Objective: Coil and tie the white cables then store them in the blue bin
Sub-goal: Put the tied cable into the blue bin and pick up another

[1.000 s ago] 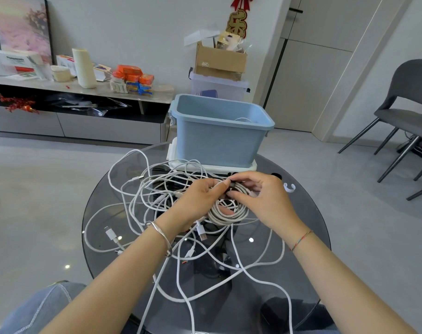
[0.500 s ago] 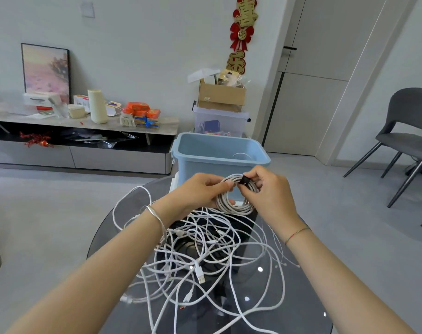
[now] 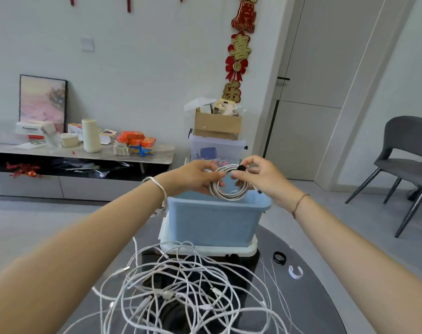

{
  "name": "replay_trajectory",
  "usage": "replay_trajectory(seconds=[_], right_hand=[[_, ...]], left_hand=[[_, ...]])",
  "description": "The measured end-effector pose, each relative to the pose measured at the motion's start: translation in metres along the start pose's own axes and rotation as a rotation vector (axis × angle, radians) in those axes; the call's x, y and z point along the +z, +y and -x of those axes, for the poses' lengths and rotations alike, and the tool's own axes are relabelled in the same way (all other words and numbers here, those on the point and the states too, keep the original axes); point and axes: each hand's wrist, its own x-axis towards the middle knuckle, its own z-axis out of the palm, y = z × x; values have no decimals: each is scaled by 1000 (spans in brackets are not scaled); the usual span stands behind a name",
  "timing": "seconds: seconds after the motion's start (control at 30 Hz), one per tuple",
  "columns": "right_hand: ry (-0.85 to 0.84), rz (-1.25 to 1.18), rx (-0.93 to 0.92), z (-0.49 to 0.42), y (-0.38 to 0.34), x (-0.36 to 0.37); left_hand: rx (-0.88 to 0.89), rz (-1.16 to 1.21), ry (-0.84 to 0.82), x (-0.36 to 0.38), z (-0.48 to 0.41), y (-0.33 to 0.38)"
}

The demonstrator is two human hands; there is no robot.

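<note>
Both hands hold one coiled white cable [image 3: 227, 192] in the air, just above the open top of the blue bin [image 3: 212, 220]. Left hand [image 3: 193, 175] pinches the coil's left side between thumb and curled fingers. Right hand [image 3: 265, 179] pinches its upper right, thumb and forefinger closed at a black tie [image 3: 241, 168] wrapped round the strands; whether that tie is fully fastened cannot be told. The lower fingers of each hand pass behind the coil and are largely hidden. The coil's lower arc overlaps the bin's far rim in this view, so I cannot tell whether it touches it.

The hands and coil cover much of the bin's inside, and its contents cannot be made out. It stands on a white lid [image 3: 229, 250] at the far side of a dark round glass table [image 3: 313, 297]. Nearer the camera a tangle of loose white cables [image 3: 181, 285] sprawls over the glass, several plug ends showing, and runs out of the bottom edge. A small black ring [image 3: 279, 257] and a white clip [image 3: 295, 271] lie right of the bin, apart from the tangle. A silver bangle [image 3: 154, 183] sits on the left wrist, a thin cord bracelet [image 3: 299, 203] on the right.
</note>
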Motion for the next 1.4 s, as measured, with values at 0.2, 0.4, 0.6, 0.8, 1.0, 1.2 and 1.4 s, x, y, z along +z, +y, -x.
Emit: replay_trajectory(seconds=[0.2,0.4,0.6,0.8,1.0,1.2,1.4], right_hand=[[-52,-112,125,-57,19,-20],[17,-24,134,-92,60,-16],[103,544,95,-116,97,-27],[-57,691,159,-115,108,-24],[-25,599,70,-109,113,-24],[66,539,60,-102,119,-23],[38,509,20,-83,112,-21]], left_hand=[[0,-110,64,-23,-56,-9],[5,-195,98,-18,-109,-45],[-32,-97,235,-12,-157,-67],[-183,-340,39,-22,-161,-106],[-266,-599,-256,-2,-154,-121],[-241,-712,-230,2,-160,-131],[-164,-570,-37,-2,-147,-119]])
